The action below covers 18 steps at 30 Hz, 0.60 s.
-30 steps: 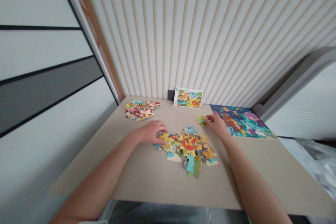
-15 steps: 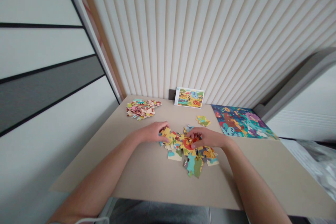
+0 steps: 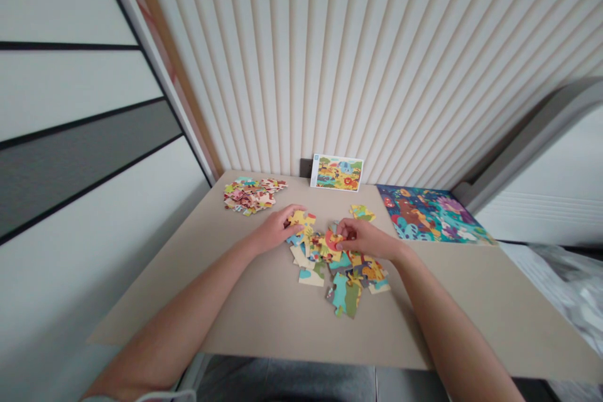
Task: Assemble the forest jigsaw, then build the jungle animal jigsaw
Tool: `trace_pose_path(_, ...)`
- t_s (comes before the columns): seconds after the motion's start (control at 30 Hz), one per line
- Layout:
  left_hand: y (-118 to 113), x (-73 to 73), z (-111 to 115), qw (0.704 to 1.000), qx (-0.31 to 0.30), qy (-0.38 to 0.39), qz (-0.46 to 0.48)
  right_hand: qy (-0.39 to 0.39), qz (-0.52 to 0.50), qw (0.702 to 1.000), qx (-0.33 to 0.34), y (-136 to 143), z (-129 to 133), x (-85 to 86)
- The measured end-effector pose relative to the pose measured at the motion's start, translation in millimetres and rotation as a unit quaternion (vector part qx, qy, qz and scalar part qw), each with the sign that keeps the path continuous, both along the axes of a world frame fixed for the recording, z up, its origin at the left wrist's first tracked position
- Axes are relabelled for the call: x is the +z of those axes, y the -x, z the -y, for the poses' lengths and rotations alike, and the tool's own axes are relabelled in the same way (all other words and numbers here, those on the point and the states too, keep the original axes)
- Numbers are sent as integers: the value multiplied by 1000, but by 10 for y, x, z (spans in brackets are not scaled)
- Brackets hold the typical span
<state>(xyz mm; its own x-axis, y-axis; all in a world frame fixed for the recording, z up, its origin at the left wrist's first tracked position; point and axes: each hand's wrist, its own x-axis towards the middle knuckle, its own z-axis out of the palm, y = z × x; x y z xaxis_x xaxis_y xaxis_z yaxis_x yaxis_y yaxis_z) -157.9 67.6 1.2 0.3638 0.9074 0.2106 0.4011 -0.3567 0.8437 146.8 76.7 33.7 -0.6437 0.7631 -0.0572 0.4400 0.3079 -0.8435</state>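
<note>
My left hand [image 3: 281, 227] is closed on a yellow puzzle piece [image 3: 301, 220] at the left edge of a loose pile. Pinched in my right hand [image 3: 360, 237] is a red and yellow puzzle piece [image 3: 332, 241], over the middle of that pile. Beneath and in front of both hands lie overlapping pieces, among them a teal and green piece [image 3: 346, 295] nearest me and a cream and blue one [image 3: 311, 277]. A small yellow-green piece [image 3: 362, 212] rests just beyond my right hand.
At the back left of the table [image 3: 264, 320] sits another heap of puzzle pieces [image 3: 252, 195]. A picture card [image 3: 336, 173] leans against the ribbed wall [image 3: 292, 63]. An assembled dark blue puzzle [image 3: 433, 215] lies at the right. Clear plastic [image 3: 570, 289] is at the far right.
My left hand has lifted slightly up and away with the yellow piece. My right hand has shifted a little back and left with its piece, uncovering teal pieces below. The view has shifted slightly.
</note>
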Motion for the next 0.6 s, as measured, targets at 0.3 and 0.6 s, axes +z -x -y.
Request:
trace_pose_path(0.3, -9, -52, -98, 988, 46, 30, 146, -121, -59, 978, -158, 18, -85, 54)
trace_pose_path(0.6, -54, 49, -46, 971, 10, 57, 234, -19, -91, 991, -100, 197, 48, 40)
